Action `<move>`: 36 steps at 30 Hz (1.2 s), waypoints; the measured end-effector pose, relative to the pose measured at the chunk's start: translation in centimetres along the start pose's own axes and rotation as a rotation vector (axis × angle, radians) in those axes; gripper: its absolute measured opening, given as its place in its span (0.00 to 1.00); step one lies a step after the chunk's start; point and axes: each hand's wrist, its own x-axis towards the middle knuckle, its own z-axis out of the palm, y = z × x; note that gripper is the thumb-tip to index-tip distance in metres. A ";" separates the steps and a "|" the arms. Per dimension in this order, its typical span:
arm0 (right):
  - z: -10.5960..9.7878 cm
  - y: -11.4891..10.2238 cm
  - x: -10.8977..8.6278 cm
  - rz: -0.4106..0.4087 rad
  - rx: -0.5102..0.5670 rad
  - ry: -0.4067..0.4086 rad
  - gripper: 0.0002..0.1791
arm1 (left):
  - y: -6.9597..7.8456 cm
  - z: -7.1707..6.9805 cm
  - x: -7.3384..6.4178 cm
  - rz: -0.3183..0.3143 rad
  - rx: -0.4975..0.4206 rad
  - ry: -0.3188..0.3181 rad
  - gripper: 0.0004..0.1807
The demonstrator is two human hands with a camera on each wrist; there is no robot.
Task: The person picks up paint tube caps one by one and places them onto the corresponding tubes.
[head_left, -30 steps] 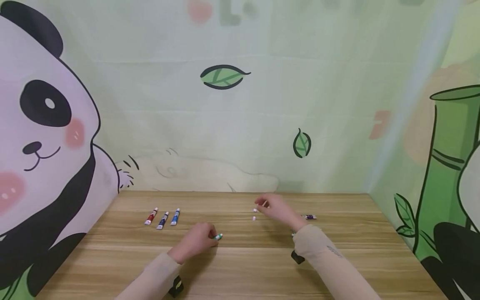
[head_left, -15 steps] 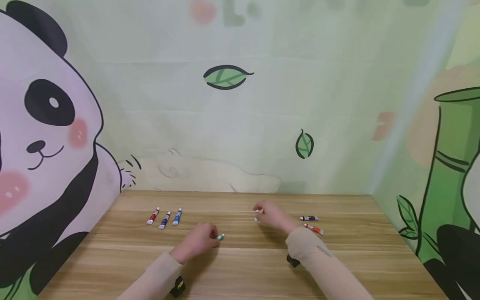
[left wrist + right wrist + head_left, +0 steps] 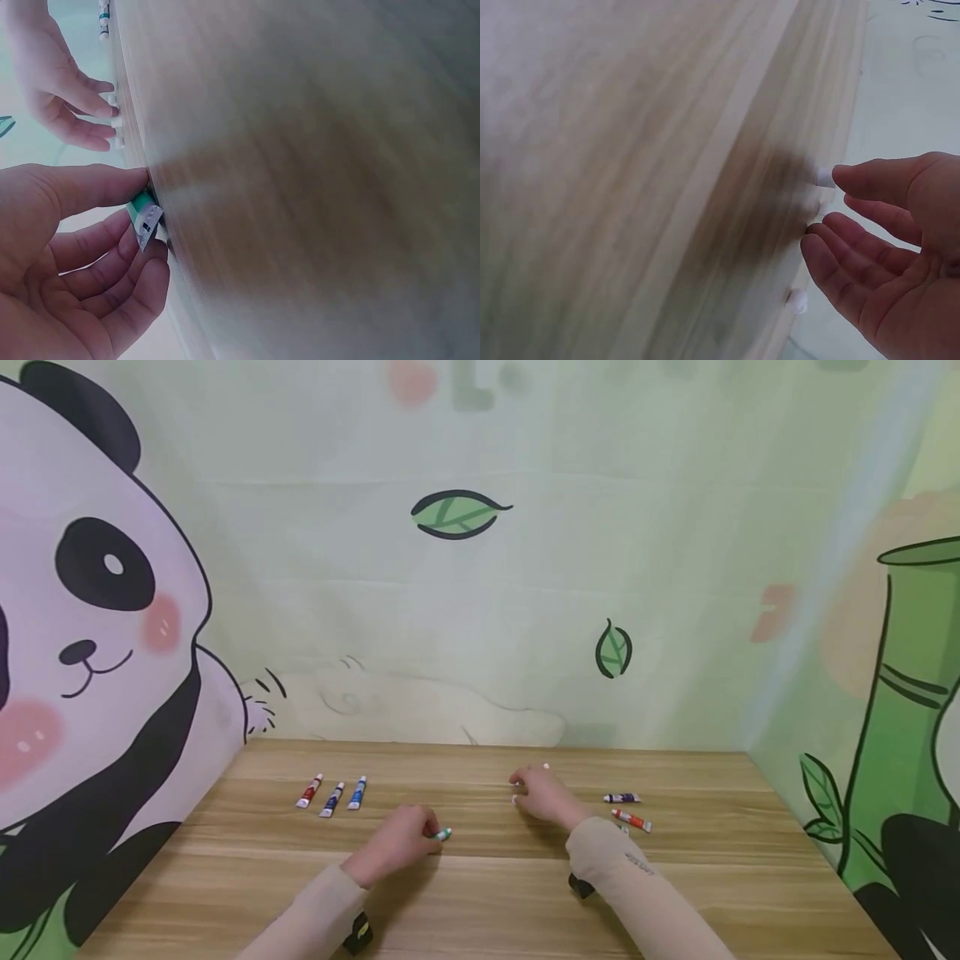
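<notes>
My left hand [image 3: 401,839] pinches a small green paint tube [image 3: 443,835] low over the table. In the left wrist view the tube's flat silvery crimped end [image 3: 150,223] sticks out between thumb and fingers. My right hand [image 3: 546,795] is at the far middle of the table, among small white caps. One white cap [image 3: 824,177] is right at the thumb tip in the right wrist view, with a gap between thumb and bent fingers. Another white cap [image 3: 797,301] lies below the fingers. Beyond the hand a white cap [image 3: 546,767] shows in the head view.
Left on the wooden table [image 3: 480,910] lie a red paint tube [image 3: 309,792], a dark blue tube [image 3: 332,800] and a lighter blue tube [image 3: 357,793]. Right of my right hand lie a purple tube [image 3: 622,798] and an orange-red tube [image 3: 632,820]. A printed cloth [image 3: 480,610] stands behind.
My right hand has come down and nearer to me, in among the white caps, and its sleeve has uncovered tubes on the right. My left hand still pinches the green tube.
</notes>
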 end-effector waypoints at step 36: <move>-0.1 -0.4 -0.7 0.227 0.313 0.033 0.08 | -0.1 0.2 0.0 -0.021 -0.004 0.011 0.06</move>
